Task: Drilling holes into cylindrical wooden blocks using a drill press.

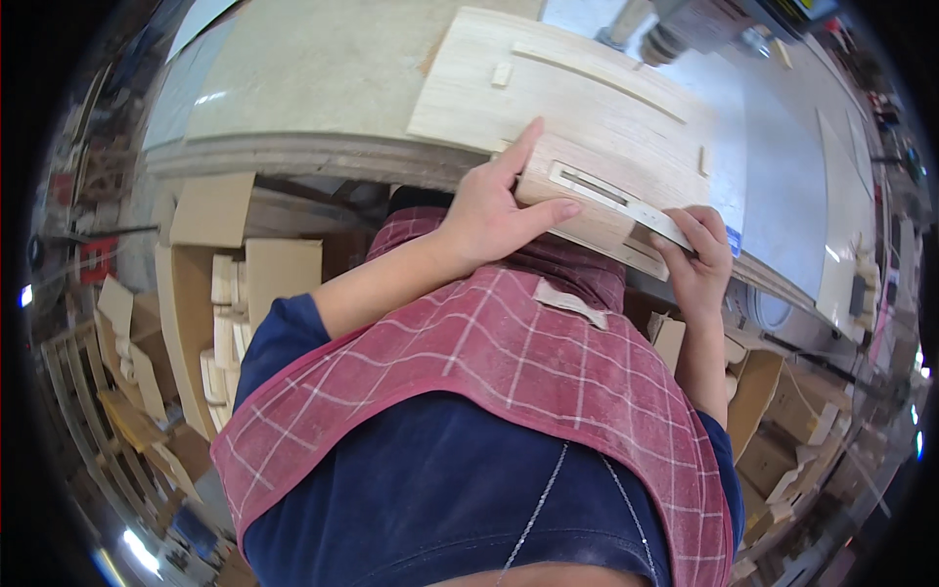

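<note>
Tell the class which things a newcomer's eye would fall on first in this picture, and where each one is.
The red checked apron stands out first, across the centre and lower part. Just above it, the left hand grips a wooden block, while the right hand holds the right end of a pale slotted strip. A metal chuck also draws attention at the top, right of centre.

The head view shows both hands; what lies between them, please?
In the head view, a wooden piece and a slotted strip lie between left hand and right hand.
</note>
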A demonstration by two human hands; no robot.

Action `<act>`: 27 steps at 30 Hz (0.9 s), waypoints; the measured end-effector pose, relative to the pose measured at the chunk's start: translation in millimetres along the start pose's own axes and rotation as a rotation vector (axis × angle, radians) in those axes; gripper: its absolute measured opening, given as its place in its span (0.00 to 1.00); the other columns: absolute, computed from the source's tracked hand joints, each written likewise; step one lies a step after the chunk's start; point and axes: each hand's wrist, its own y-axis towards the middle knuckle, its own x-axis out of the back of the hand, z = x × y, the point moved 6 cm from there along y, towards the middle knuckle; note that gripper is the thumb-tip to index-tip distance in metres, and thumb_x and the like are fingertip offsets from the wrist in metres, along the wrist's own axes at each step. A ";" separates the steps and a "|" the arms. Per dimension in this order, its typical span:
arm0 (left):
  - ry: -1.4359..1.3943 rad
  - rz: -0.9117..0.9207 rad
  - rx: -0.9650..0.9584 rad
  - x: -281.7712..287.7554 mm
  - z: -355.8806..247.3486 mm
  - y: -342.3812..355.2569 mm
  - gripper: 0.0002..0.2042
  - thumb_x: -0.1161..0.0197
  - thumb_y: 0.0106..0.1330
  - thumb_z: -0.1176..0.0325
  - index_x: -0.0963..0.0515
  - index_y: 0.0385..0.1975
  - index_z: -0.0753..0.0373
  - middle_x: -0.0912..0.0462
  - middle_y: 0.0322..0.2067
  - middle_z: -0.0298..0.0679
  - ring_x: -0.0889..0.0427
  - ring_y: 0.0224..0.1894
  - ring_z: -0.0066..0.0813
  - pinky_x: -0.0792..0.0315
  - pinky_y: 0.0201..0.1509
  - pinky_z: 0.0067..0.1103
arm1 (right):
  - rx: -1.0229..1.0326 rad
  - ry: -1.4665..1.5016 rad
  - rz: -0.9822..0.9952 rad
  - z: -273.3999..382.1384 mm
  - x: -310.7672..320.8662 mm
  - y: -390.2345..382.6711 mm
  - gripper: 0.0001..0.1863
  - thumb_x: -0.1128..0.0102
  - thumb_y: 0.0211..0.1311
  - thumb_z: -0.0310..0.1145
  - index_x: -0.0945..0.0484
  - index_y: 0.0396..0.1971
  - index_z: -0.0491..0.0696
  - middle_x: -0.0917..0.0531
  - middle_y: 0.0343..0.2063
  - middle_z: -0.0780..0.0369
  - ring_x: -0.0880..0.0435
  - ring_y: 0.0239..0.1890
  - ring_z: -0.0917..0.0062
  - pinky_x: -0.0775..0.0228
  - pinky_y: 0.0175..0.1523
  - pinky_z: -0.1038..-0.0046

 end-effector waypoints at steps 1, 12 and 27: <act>0.022 -0.005 -0.004 1.0 -2.0 4.5 0.41 0.31 0.49 0.64 0.47 0.60 0.71 0.24 0.44 0.51 0.24 0.43 0.27 0.32 0.48 0.19 | 0.001 -0.003 -0.018 -0.5 0.3 2.7 0.15 0.34 0.36 0.22 0.21 0.31 0.44 0.25 0.27 0.63 0.28 0.32 0.73 0.36 0.36 0.76; -0.133 0.095 0.105 -26.8 29.0 63.0 0.40 0.38 0.53 0.80 0.55 0.64 0.65 0.34 0.54 0.47 0.31 0.52 0.28 0.33 0.52 0.20 | -0.020 -0.147 -0.139 -54.1 9.2 52.4 0.15 0.32 0.37 0.27 0.20 0.32 0.48 0.23 0.29 0.65 0.29 0.35 0.74 0.33 0.39 0.74; -0.159 -0.068 0.093 -6.9 40.5 97.1 0.38 0.38 0.57 0.68 0.54 0.64 0.60 0.26 0.44 0.43 0.27 0.22 0.19 0.30 0.23 0.15 | -0.024 -0.181 -0.157 -73.6 -17.3 103.6 0.16 0.31 0.40 0.31 0.20 0.33 0.47 0.22 0.31 0.63 0.27 0.37 0.72 0.33 0.42 0.73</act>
